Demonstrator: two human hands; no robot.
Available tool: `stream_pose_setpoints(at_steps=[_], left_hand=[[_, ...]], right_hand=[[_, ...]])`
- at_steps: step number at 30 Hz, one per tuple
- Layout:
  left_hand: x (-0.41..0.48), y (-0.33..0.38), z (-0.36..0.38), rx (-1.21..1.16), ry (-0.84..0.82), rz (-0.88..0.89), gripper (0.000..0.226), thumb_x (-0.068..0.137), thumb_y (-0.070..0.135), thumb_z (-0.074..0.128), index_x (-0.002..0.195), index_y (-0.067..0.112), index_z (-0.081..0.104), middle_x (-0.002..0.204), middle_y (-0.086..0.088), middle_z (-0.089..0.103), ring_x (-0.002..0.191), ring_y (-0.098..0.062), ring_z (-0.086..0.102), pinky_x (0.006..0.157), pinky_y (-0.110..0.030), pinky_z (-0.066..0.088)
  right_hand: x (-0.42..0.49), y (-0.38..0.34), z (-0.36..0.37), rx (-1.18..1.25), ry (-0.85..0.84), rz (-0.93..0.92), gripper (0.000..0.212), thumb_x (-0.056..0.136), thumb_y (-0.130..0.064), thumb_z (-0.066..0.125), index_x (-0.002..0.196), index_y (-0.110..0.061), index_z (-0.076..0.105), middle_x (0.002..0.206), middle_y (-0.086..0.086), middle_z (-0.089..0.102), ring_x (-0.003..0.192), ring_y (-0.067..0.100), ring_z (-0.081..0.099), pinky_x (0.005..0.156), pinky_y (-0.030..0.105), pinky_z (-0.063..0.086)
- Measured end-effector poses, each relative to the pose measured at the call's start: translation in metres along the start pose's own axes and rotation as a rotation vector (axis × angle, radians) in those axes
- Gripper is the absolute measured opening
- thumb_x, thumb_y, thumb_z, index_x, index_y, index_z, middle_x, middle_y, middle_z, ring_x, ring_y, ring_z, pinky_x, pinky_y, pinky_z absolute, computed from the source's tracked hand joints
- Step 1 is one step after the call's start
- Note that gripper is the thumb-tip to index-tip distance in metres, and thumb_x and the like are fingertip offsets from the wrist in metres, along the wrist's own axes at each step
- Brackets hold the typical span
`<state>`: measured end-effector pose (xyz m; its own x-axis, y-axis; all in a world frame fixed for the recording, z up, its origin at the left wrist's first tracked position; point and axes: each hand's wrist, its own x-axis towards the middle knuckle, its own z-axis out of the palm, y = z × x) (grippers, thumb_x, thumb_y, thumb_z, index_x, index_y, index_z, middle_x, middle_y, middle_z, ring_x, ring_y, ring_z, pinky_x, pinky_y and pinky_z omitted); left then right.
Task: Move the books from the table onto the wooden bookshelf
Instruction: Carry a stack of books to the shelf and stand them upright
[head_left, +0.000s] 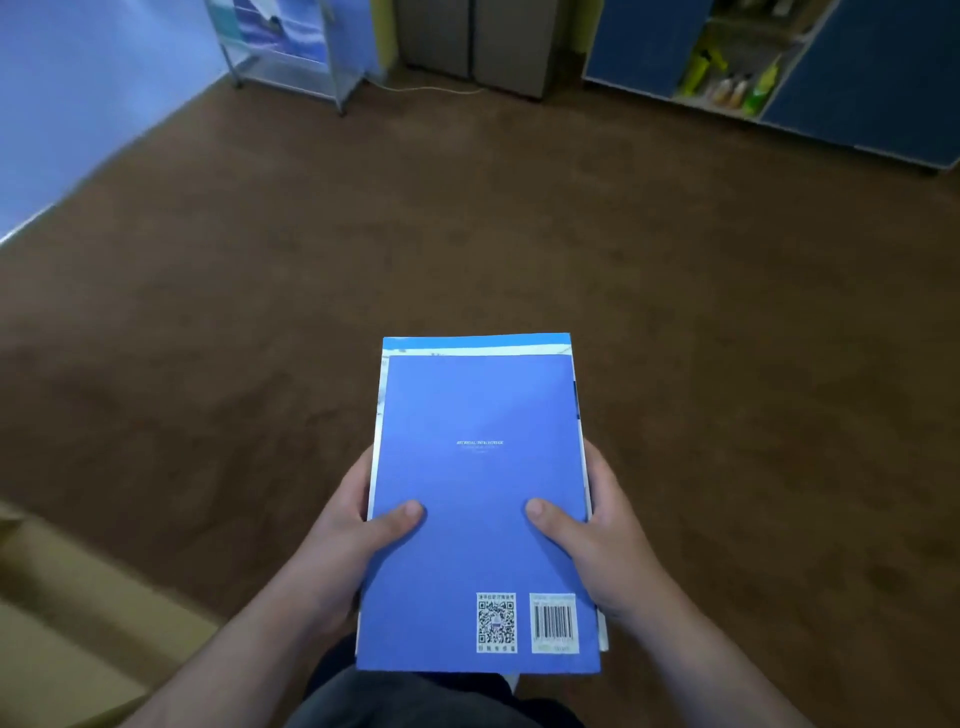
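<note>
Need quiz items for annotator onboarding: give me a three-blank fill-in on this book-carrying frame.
1. The top book has a ____ cover.
2. The left hand and right hand grip the stack of books, each with its ____ pressed on the top cover.
3. Beside the barcode is printed a ____ code.

Missing words: blue; thumb; QR.

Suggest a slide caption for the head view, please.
Left hand and right hand hold a stack of books, blue back cover uppermost, over brown floor.
</note>
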<state>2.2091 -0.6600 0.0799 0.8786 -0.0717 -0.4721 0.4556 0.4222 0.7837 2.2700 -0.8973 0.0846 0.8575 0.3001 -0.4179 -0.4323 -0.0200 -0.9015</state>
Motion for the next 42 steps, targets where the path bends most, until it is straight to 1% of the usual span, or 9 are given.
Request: stream_pose_setpoints(at_steps=[4, 9, 18, 22, 27, 30, 36, 40, 42], left_hand=[[0.025, 0.024, -0.035, -0.094, 0.089, 0.076, 0.054, 0.083, 0.019, 0.073, 0.132, 0.033, 0.056, 0.133, -0.013, 0.065, 0.112, -0.044, 0.067, 0.078, -0.050, 0.059], [0.066, 0.070, -0.088, -0.165, 0.202, 0.177, 0.054, 0.085, 0.014, 0.069, 0.135, 0.028, 0.053, 0.135, -0.013, 0.064, 0.113, -0.044, 0.066, 0.078, -0.052, 0.059], [0.086, 0.135, -0.170, -0.280, 0.400, 0.284, 0.059, 0.083, 0.021, 0.077, 0.135, 0.034, 0.052, 0.136, -0.012, 0.063, 0.113, -0.045, 0.066, 0.081, -0.055, 0.058], [0.086, 0.143, -0.193, -0.353, 0.523, 0.362, 0.055, 0.085, 0.018, 0.073, 0.134, 0.035, 0.054, 0.135, -0.010, 0.064, 0.112, -0.042, 0.067, 0.078, -0.050, 0.059], [0.090, 0.158, -0.223, -0.457, 0.754, 0.453, 0.056, 0.081, 0.018, 0.075, 0.131, 0.035, 0.057, 0.132, -0.009, 0.067, 0.110, -0.039, 0.069, 0.075, -0.044, 0.060], [0.095, 0.168, -0.238, -0.511, 0.908, 0.502, 0.054, 0.080, 0.018, 0.074, 0.128, 0.037, 0.059, 0.129, -0.007, 0.069, 0.108, -0.037, 0.070, 0.073, -0.040, 0.060], [0.109, 0.187, -0.249, -0.659, 1.174, 0.590, 0.065, 0.077, 0.023, 0.079, 0.135, 0.036, 0.053, 0.130, -0.006, 0.069, 0.109, -0.037, 0.070, 0.074, -0.042, 0.060], [0.113, 0.197, -0.249, -0.756, 1.342, 0.663, 0.058, 0.077, 0.018, 0.073, 0.131, 0.034, 0.057, 0.124, -0.005, 0.072, 0.104, -0.035, 0.072, 0.069, -0.038, 0.061], [0.112, 0.198, -0.250, -0.834, 1.422, 0.688, 0.054, 0.076, 0.017, 0.073, 0.126, 0.032, 0.060, 0.118, -0.008, 0.074, 0.098, -0.036, 0.074, 0.066, -0.039, 0.061]], right_hand=[[0.067, -0.025, 0.033, -0.041, -0.120, 0.031, 0.054, 0.091, 0.000, 0.071, 0.132, -0.027, 0.051, 0.124, 0.007, 0.072, 0.107, 0.031, 0.074, 0.085, 0.048, 0.063], [0.159, -0.064, 0.088, -0.083, -0.278, 0.048, 0.061, 0.080, -0.014, 0.075, 0.134, -0.028, 0.050, 0.123, 0.005, 0.073, 0.106, 0.033, 0.074, 0.082, 0.051, 0.063], [0.277, -0.109, 0.194, -0.250, -0.516, 0.071, 0.063, 0.079, -0.020, 0.076, 0.135, -0.033, 0.049, 0.124, 0.002, 0.073, 0.106, 0.030, 0.074, 0.086, 0.055, 0.061], [0.317, -0.116, 0.239, -0.294, -0.657, 0.080, 0.063, 0.080, -0.017, 0.076, 0.137, -0.028, 0.049, 0.125, 0.005, 0.072, 0.108, 0.032, 0.074, 0.085, 0.055, 0.061], [0.372, -0.127, 0.311, -0.409, -0.863, 0.123, 0.070, 0.075, -0.025, 0.080, 0.137, -0.032, 0.048, 0.124, 0.002, 0.073, 0.106, 0.030, 0.075, 0.082, 0.050, 0.063], [0.403, -0.135, 0.357, -0.490, -1.001, 0.126, 0.068, 0.077, -0.023, 0.078, 0.137, -0.033, 0.048, 0.124, -0.001, 0.073, 0.106, 0.027, 0.075, 0.085, 0.051, 0.062], [0.450, -0.151, 0.441, -0.629, -1.302, 0.128, 0.068, 0.076, -0.024, 0.076, 0.137, -0.034, 0.049, 0.123, -0.007, 0.073, 0.107, 0.020, 0.074, 0.079, 0.038, 0.064], [0.462, -0.151, 0.489, -0.705, -1.482, 0.128, 0.069, 0.077, -0.024, 0.076, 0.140, -0.034, 0.047, 0.126, -0.006, 0.071, 0.109, 0.021, 0.073, 0.086, 0.048, 0.062], [0.461, -0.147, 0.512, -0.731, -1.565, 0.129, 0.072, 0.076, -0.026, 0.078, 0.141, -0.033, 0.047, 0.127, -0.005, 0.071, 0.109, 0.021, 0.073, 0.085, 0.046, 0.063]])
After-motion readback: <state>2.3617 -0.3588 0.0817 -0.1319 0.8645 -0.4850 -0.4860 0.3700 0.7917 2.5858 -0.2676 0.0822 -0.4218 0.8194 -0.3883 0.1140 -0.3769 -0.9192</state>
